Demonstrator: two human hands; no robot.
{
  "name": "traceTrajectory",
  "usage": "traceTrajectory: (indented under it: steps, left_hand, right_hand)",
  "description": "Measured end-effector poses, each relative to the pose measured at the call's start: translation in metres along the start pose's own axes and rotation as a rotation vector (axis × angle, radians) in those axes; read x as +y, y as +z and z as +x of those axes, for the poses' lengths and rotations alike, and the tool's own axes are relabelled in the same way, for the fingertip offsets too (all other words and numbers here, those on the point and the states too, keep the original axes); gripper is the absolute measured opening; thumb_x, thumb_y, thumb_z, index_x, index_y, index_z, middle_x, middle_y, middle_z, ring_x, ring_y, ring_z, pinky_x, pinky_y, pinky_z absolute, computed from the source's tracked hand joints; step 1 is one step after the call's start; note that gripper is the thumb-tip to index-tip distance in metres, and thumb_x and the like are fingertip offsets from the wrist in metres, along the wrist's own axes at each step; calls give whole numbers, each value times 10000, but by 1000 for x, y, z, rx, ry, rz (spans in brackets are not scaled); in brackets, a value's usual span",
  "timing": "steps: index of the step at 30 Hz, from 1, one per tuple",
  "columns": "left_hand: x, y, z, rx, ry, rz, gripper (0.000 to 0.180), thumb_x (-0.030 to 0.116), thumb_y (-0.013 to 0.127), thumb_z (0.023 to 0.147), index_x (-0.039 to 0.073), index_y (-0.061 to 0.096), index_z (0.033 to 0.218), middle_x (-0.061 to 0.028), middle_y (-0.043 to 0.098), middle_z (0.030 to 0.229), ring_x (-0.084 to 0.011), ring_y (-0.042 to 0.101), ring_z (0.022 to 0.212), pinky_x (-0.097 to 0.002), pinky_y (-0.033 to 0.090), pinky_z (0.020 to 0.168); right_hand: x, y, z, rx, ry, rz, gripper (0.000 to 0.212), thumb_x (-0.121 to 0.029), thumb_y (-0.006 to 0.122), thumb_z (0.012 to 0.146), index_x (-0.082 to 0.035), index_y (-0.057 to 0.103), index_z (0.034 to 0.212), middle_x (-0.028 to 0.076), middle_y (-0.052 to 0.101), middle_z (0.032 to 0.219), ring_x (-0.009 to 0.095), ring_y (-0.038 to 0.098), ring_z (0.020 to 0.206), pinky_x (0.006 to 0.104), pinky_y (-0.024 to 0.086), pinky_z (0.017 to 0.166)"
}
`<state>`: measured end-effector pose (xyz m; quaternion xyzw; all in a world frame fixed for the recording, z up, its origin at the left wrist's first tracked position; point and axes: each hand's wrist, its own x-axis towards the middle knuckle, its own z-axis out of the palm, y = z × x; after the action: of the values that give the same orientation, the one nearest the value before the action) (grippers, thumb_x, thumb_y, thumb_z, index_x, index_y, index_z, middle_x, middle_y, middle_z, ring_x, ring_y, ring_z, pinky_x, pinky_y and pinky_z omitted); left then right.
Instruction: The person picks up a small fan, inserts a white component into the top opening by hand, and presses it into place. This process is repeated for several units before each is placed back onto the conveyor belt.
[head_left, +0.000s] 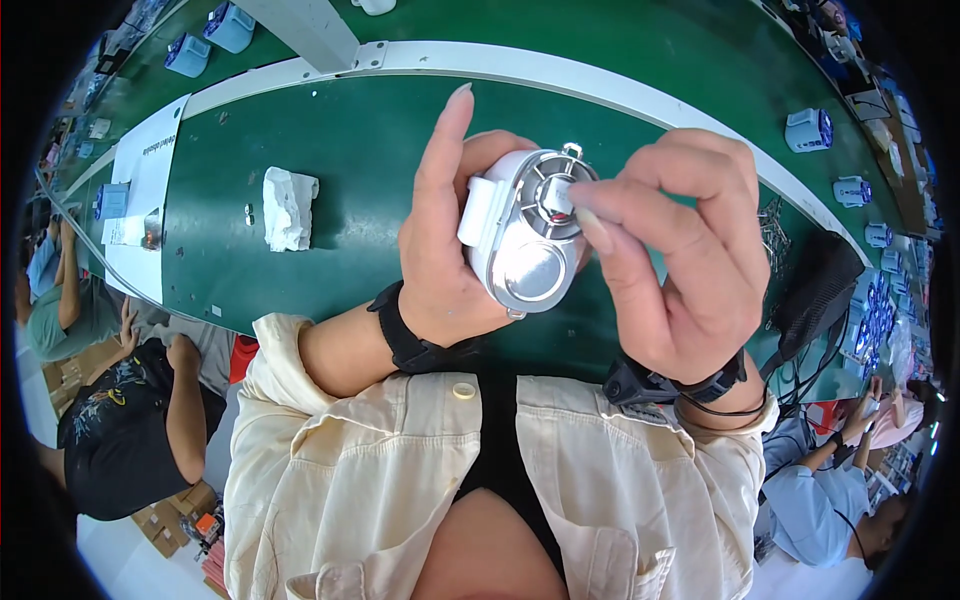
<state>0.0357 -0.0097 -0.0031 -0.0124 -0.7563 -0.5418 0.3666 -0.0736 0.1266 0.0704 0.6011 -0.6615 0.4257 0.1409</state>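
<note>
My left hand (440,245) is wrapped round the left side of a white and silver oval device (532,272), held above the green table. The device's face is turned up, with a spoked round opening at its upper part and a shiny round disc below. A small metal loop sticks out at its top. My right hand (695,235) comes in from the right, thumb and forefinger closed at the spoked opening. A small white piece (556,194) shows at these fingertips, over the middle of the opening; what it is cannot be made out.
On the green table (370,130) lie a crumpled white wrapper (290,208), small metal bits (249,214) and a paper sheet (150,190). A black pouch (815,280) with cords lies right. A white rail (480,60) crosses behind. Blue-white containers (809,130) stand beyond; people sit at both sides.
</note>
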Motion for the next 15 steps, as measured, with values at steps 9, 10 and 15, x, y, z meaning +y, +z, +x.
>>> traceTrajectory:
  steps: [9,10,15]
  left_hand:
    - [-7,-2,-1,36,53,119,1126,122,887,671,-4,134,1499,-184,551,1224,-218,601,1048,-327,505,887]
    - [-6,-2,-1,35,53,118,1126,122,887,671,-4,134,1499,-184,551,1224,-218,601,1048,-327,505,887]
    - [-4,1,0,60,19,126,1107,84,879,669,-9,148,1495,-186,551,1223,-212,601,1047,-319,508,878]
  right_hand:
    - [-9,11,-6,44,80,-82,262,-38,756,722,9,686,970,114,610,883,263,571,807,327,458,699]
    - [-9,12,-7,40,101,-69,273,-42,758,724,10,684,981,116,611,888,262,572,809,326,458,698]
    - [-11,16,-9,67,151,-10,313,-55,768,728,15,671,1017,121,614,895,258,572,808,322,459,692]
